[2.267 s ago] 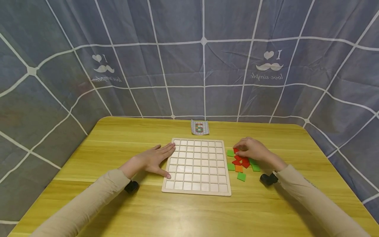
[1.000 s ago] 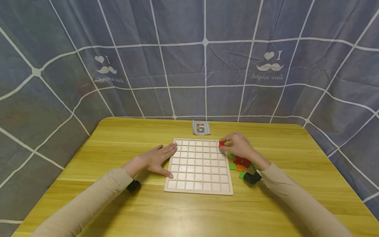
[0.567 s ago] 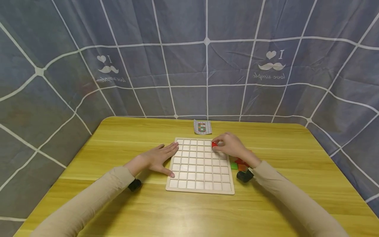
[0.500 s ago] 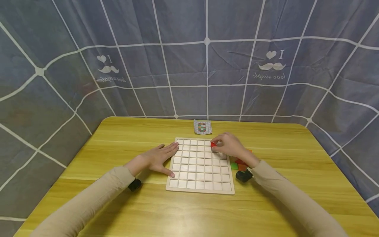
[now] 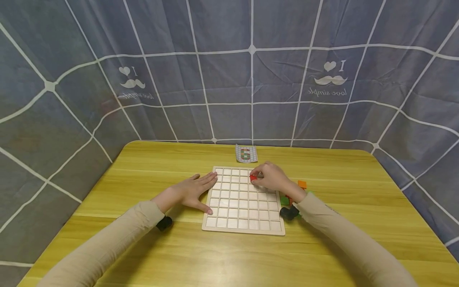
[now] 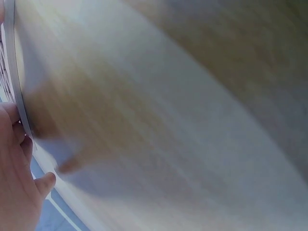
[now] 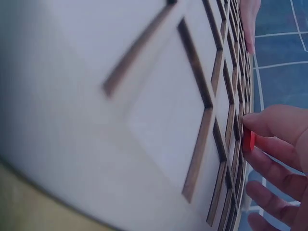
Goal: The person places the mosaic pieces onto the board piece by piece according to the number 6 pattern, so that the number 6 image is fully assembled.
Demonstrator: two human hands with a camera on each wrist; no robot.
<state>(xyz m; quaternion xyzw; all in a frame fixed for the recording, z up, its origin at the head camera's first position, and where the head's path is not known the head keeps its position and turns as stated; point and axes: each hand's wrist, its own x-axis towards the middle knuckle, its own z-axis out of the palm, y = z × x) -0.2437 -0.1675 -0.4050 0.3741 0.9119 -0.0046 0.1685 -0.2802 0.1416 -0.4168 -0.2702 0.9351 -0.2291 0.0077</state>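
Head view: one square-grid board (image 5: 243, 230), seven rows by seven columns, lies on one wooden table (image 5: 229, 263); clock directions from board centre, 12 being the far side. Two bare hands at work. Left hand (image 5: 190, 195), at 9 o'clock, thumb and fingers spread wide, tips resting on the board's edge; grasps nothing. Right hand (image 5: 274, 177), at 2 o'clock, nearly closed: thumb and fingertips pinch one red tile (image 5: 253, 178). Tile is at about 1 o'clock, by the board's upper rows; right wrist view shows it held on edge at the cell grid, but cannot tell whether it touches the board. Loose pieces at 2 to 3 o'clock off the board: one orange tile (image 5: 302, 184) and one green tile (image 5: 284, 200) made out, others partly hidden by the right forearm, total not countable. One printed card (image 5: 246, 154) at 12 o'clock, beyond the board. Two black wrist units, left (image 5: 164, 223) and right (image 5: 288, 213). One grid-patterned curtain (image 5: 229, 77) behind, two mirror-reversed prints on it.
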